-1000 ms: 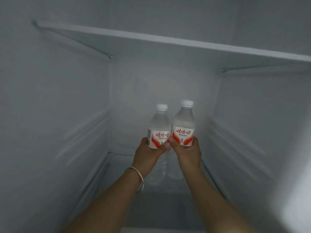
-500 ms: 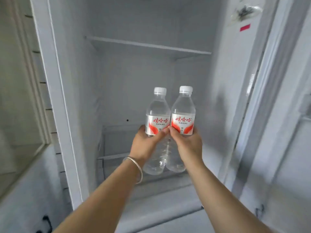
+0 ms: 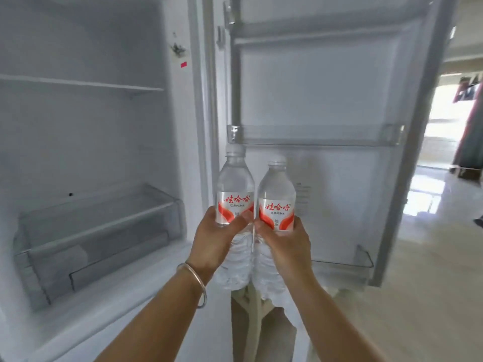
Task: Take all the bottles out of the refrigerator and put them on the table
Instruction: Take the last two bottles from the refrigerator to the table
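Observation:
Two clear water bottles with white caps and red-and-white labels stand upright side by side, touching. My left hand [image 3: 214, 236], a silver bangle on its wrist, grips the left bottle [image 3: 235, 184] around its middle. The right bottle [image 3: 277, 189] is held the same way by my right hand [image 3: 285, 244]. Both bottles are outside the refrigerator [image 3: 86, 142], in front of its open door [image 3: 318, 84]. No bottle shows on the refrigerator's shelves or in the door racks. The table is not in view.
The refrigerator cavity lies to the left with a shelf [image 3: 78, 83] and a clear drawer [image 3: 99, 231]. The open door stands ahead with clear racks [image 3: 313, 135]. A pale glossy floor [image 3: 428, 257] stretches right toward a bright doorway [image 3: 444, 121].
Both hands have drawn the two bottles out of the refrigerator and swung them right, so they are now in front of the open door instead of inside the cavity.

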The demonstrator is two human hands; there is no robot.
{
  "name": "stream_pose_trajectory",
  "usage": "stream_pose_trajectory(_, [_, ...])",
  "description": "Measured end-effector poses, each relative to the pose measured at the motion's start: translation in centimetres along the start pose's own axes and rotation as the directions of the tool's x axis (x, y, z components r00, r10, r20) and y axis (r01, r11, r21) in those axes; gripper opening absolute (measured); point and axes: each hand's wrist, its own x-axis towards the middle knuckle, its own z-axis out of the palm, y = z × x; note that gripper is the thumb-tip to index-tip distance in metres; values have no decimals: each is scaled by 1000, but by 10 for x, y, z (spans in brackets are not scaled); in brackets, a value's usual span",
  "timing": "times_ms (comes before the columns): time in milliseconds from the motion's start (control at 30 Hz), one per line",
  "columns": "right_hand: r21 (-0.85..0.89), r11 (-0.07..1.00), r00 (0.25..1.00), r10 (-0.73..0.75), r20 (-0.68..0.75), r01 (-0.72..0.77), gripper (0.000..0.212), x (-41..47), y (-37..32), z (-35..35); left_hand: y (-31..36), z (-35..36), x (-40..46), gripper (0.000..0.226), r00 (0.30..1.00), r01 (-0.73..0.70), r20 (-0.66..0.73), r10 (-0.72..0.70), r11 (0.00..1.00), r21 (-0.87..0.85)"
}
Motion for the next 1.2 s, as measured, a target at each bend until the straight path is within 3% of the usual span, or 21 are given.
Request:
stream_pose_trajectory(267, [-113,992,963,20,-270,-52,53,-15,14,-219,15,202,-56,78,991,-15,131,16,1000,-9])
stream_pose_trajectory(600, [-201,970,906,40,-422,-137,52,11,51,-436,-2,420,-77,65,964,116,243,-106,993,-31])
stream_pose_trajectory(833, [-202,967,895,50,-443,-154,55,89,85,-507,-33,523,-18,71,948,146,289,-133,989,-25])
stream_pose_trajectory(1067, [-223,963,895,39,-444,-153,56,218,112,-531,-62,598,94,65,951,132,281,-128,991,5])
stream_pose_trajectory(1200, [-202,970,904,35,-425,-133,58,290,128,-532,-78,626,155,45,966,92,234,-105,994,66])
